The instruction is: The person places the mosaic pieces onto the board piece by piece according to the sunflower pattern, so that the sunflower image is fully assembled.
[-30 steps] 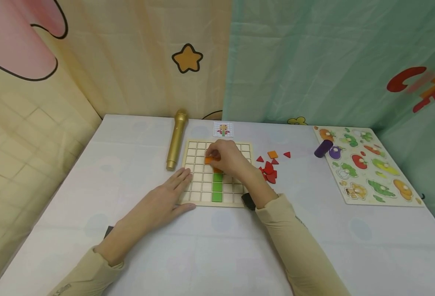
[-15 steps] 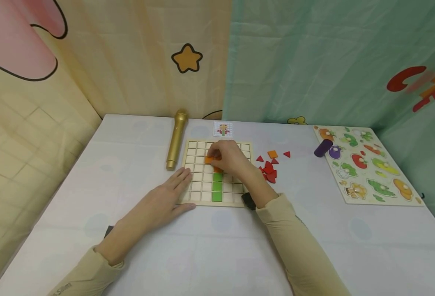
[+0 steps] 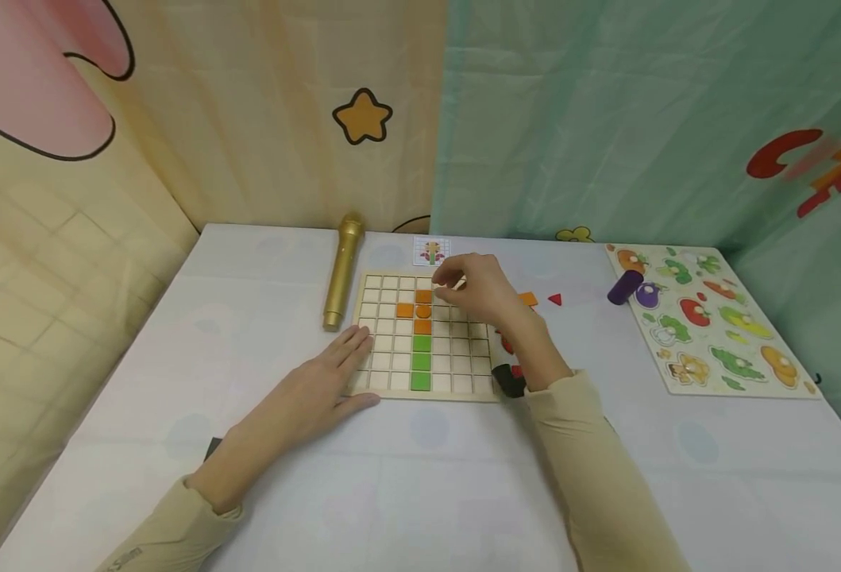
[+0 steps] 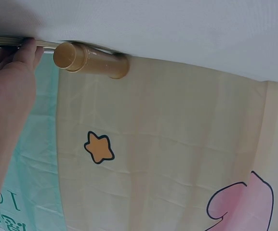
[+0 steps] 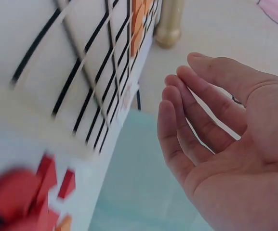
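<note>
My left hand [image 3: 320,381] rests flat along the left edge of the gridded wooden board [image 3: 380,361], fingertips on its rim. Above the board's upper right part hovers my right hand [image 3: 476,287]; in the right wrist view its fingers [image 5: 196,115] are loosely bent with nothing between them. An orange round piece [image 3: 423,312] lies in one cell, with an orange square above it, one below and an orange square [image 3: 405,310] to its left. Below them runs a column of green squares [image 3: 421,361]. Loose red pieces [image 5: 20,192] lie right of the board, partly hidden by my right forearm in the head view.
A small pattern card [image 3: 431,251] lies behind the board. The gold microphone [image 3: 340,278] is at its left. To the right are an orange square [image 3: 528,299], a red triangle [image 3: 555,299], a purple cylinder [image 3: 625,287] and a vegetable puzzle board [image 3: 720,334].
My right hand has let go of the orange pieces, lifted and moved right, uncovering them on the board. The left hand has stayed in place.
</note>
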